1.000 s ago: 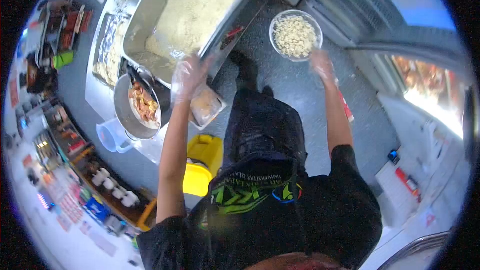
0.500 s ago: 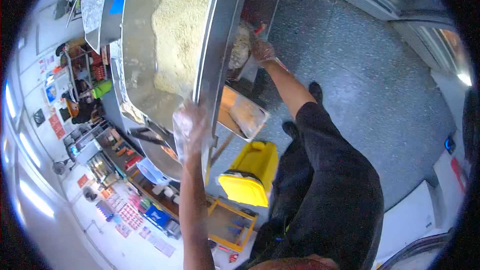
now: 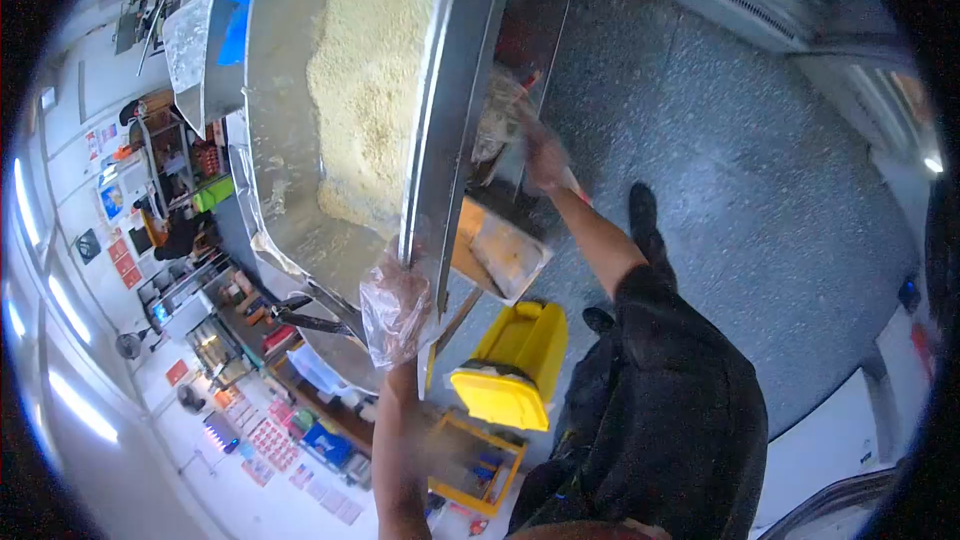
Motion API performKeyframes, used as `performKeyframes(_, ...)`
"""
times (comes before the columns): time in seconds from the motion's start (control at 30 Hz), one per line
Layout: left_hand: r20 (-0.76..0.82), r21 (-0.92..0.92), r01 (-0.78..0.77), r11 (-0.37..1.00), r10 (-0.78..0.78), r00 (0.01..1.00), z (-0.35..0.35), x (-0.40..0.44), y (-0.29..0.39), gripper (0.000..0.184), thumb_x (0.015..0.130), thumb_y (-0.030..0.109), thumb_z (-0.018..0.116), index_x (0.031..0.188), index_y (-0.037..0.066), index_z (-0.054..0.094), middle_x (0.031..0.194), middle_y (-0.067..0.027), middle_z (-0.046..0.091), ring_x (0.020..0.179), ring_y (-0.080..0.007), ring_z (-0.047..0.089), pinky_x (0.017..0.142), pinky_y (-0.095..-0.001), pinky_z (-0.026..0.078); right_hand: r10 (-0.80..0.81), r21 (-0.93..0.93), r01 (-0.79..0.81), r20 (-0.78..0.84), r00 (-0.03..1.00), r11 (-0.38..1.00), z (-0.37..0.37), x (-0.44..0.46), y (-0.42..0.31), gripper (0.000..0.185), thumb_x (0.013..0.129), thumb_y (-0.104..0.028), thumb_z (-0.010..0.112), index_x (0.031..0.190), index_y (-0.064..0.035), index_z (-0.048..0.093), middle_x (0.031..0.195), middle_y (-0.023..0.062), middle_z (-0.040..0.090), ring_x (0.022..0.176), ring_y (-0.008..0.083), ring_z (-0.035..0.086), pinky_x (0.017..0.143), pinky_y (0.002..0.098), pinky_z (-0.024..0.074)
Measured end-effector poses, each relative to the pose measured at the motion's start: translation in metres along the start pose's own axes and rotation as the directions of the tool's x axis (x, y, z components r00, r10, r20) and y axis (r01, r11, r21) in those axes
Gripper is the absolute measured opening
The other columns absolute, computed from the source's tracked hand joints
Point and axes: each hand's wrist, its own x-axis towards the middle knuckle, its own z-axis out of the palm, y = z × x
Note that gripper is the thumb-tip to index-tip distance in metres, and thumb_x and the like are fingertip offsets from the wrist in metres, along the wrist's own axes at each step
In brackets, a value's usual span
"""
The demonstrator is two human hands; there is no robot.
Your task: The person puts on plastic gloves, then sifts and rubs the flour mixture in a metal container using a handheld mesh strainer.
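A large metal trough holds a pale yellow, crumbly, floury mass. My left hand, in a clear plastic glove, is closed over the near corner of the trough's rim. To the right, below the trough's outer wall, is my right hand, also in a clear glove and smeared by motion. Just beyond it lies a clear plastic bag with whitish contents and a small red part at its edge. Whether the right fingers grip anything is unclear.
Under the trough's near end sits a shallow tray. A yellow bin stands close to my legs, with a yellow frame beside it. Blue plastic hangs on the trough's far side. Speckled floor lies to the right.
My right hand has drawn back toward me, away from the plastic bag. The left hand stays at the trough's rim. The whole view has shifted slightly.
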Motion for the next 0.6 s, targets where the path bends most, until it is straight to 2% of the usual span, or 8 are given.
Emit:
performKeyframes(0.1,0.009,-0.028,-0.068,0.997,0.068,0.998,-0.012,-0.003,-0.005,0.025,0.074,0.025,0.05,0.091,0.008,0.054,0.059,-0.0172,0.053,0.051,-0.0302,0.054,0.045,-0.0386,0.041,0.069,0.176,-0.029,-0.222,0.973,0.984,-0.119,-0.041,-0.005,0.061,0.066,0.007,0.042,0.125,-0.0033,0.03,0.113,0.0081,0.044,0.095,0.0154,0.047,0.081,0.0286,0.0393)
performKeyframes(0.2,-0.067,-0.259,-0.279,0.925,0.271,0.96,-0.01,-0.005,-0.023,0.024,0.075,0.027,0.049,0.089,0.008,0.053,0.055,-0.0161,0.05,0.047,-0.0303,0.05,0.043,-0.0403,0.039,-0.039,-0.245,-0.061,-0.384,0.923,0.968,-0.259,-0.047,-0.095,0.051,0.073,-0.002,0.043,0.123,-0.0061,0.035,0.113,0.0104,0.046,0.094,0.0187,0.049,0.079,0.0288,0.0404)
performKeyframes(0.27,-0.241,-0.047,-0.326,0.944,0.306,0.921,0.016,-0.004,-0.037,0.027,0.075,0.031,0.049,0.087,0.007,0.053,0.052,-0.0144,0.049,0.046,-0.0307,0.048,0.045,-0.0413,0.038,-0.229,-0.448,0.037,-0.384,0.895,0.893,-0.321,-0.034,-0.193,0.044,0.078,-0.008,0.043,0.121,-0.008,0.037,0.114,0.0118,0.047,0.093,0.0208,0.05,0.078,0.029,0.0412)
performKeyframes(0.33,-0.079,-0.084,-0.178,0.98,0.171,0.982,-0.019,-0.005,-0.016,0.03,0.075,0.032,0.05,0.089,0.006,0.052,0.055,-0.0151,0.051,0.051,-0.031,0.051,0.048,-0.0409,0.041,-0.319,-0.52,0.13,-0.292,0.902,0.844,-0.335,-0.015,-0.312,0.038,0.083,-0.013,0.044,0.12,-0.0098,0.04,0.114,0.0133,0.048,0.092,0.023,0.051,0.077,0.0292,0.042)
performKeyframes(0.4,-0.118,-0.217,-0.188,0.958,0.165,0.979,-0.008,-0.004,-0.027,0.035,0.075,0.036,0.05,0.087,0.004,0.054,0.059,-0.0165,0.054,0.055,-0.0281,0.055,0.05,-0.0365,0.044,-0.017,-0.394,-0.076,-0.228,0.973,0.916,-0.3,-0.005,-0.455,0.035,0.085,-0.022,0.041,0.115,-0.0043,0.045,0.11,0.0167,0.05,0.094,0.0218,0.053,0.08,0.0326,0.0404)
performKeyframes(0.47,-0.226,-0.53,-0.251,0.81,0.15,0.963,0.01,-0.005,-0.04,0.041,0.074,0.042,0.05,0.083,0.003,0.057,0.063,-0.0177,0.056,0.06,-0.0272,0.058,0.053,-0.0354,0.046,-0.215,-0.511,0.248,0.123,0.969,0.823,-0.283,0.04,-0.483,0.032,0.083,-0.023,0.046,0.109,-0.0051,0.051,0.103,0.0179,0.053,0.089,0.0219,0.056,0.076,0.0303,0.0418)
performKeyframes(0.53,-0.092,-0.406,-0.159,0.9,0.133,0.987,-0.022,-0.006,-0.027,0.04,0.076,0.044,0.047,0.088,0.006,0.056,0.064,-0.0179,0.056,0.06,-0.0305,0.056,0.056,-0.0388,0.044,-0.443,-0.465,0.642,0.472,0.762,0.609,-0.227,0.057,-0.58,0.024,0.082,-0.021,0.046,0.097,-0.0056,0.057,0.091,0.0178,0.057,0.085,0.0243,0.057,0.073,0.0309,0.0426)
performKeyframes(0.6,0.01,-0.37,-0.082,0.926,0.092,0.996,-0.036,-0.003,-0.023,0.043,0.077,0.046,0.045,0.086,0.006,0.056,0.066,-0.0177,0.056,0.063,-0.0315,0.056,0.058,-0.0406,0.044,-0.36,-0.457,0.671,0.595,0.718,0.584,-0.174,0.093,-0.591,0.021,0.081,-0.019,0.044,0.084,-0.0055,0.06,0.082,0.0159,0.059,0.078,0.0289,0.057,0.068,0.0347,0.0437)
